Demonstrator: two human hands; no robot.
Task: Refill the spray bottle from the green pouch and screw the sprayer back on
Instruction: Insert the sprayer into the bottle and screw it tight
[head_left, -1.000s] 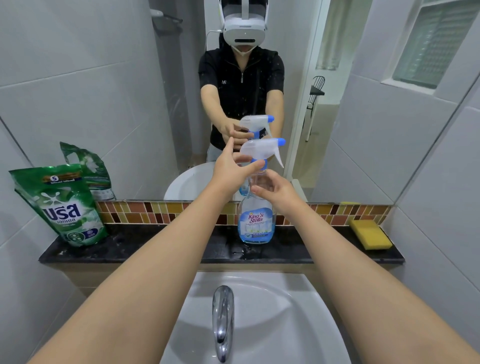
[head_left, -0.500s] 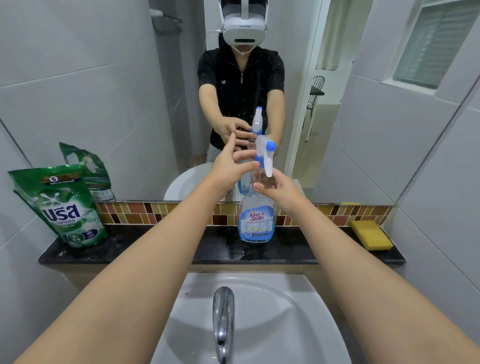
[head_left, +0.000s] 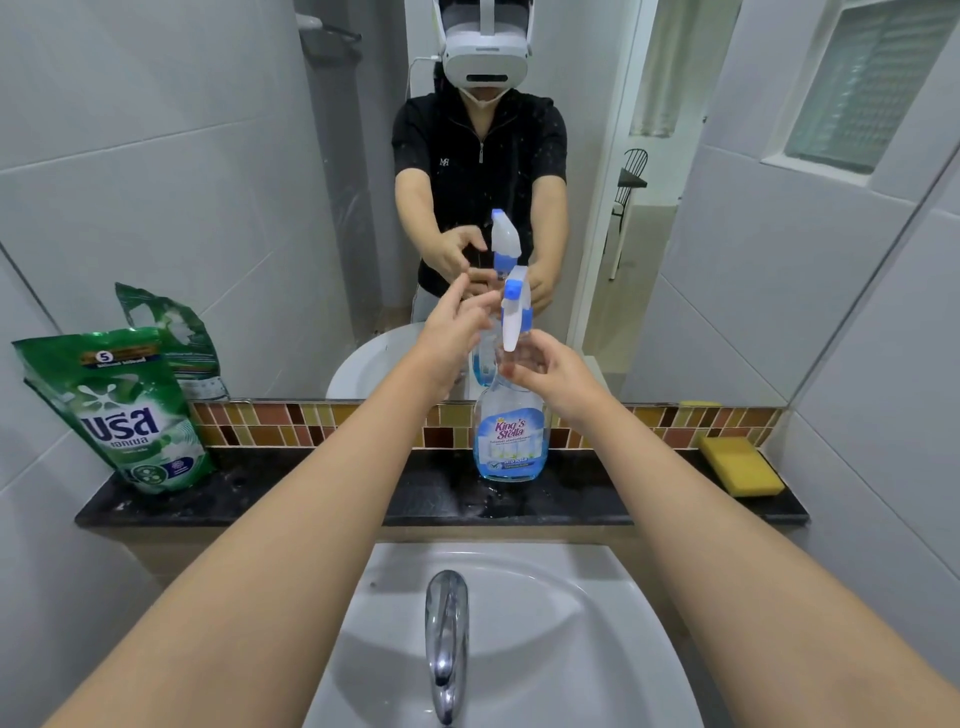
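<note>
Gripping one spray bottle (head_left: 508, 431): right hand (head_left: 558, 375) | left hand (head_left: 451, 332): spread wide | one green pouch (head_left: 120, 410) | one sponge (head_left: 740, 465)

A rectangular yellow sponge (head_left: 740, 466) lies at the right end of a long black polished stone ledge (head_left: 311, 493), below a band of small brown, orange and tan mosaic tiles (head_left: 322, 423). A wide wall mirror (head_left: 701, 208) rises above the tiles, and a curved chrome tap (head_left: 445, 639) stands over a white ceramic basin (head_left: 582, 649) in front of the ledge.
</note>
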